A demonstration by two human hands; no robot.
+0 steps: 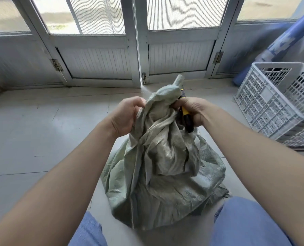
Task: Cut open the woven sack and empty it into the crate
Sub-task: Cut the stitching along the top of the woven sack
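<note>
A green woven sack [158, 166] sits mid-floor [41, 130] between the person's knees, with a white crate [272, 103] by the right edge. The left hand [124, 116] bunches its neck; the right hand's [197, 110] grip holds a yellow knife [185, 112]. Cutting seems underway; next, slice the neck.

No text, label, brand or number can be read. The woven sack [165, 166] shows only plain green weave. The crate [264, 107] shows only pale plastic lattice. The yellow and black utility knife [185, 111] is mostly hidden, and no marking on it is legible.
</note>
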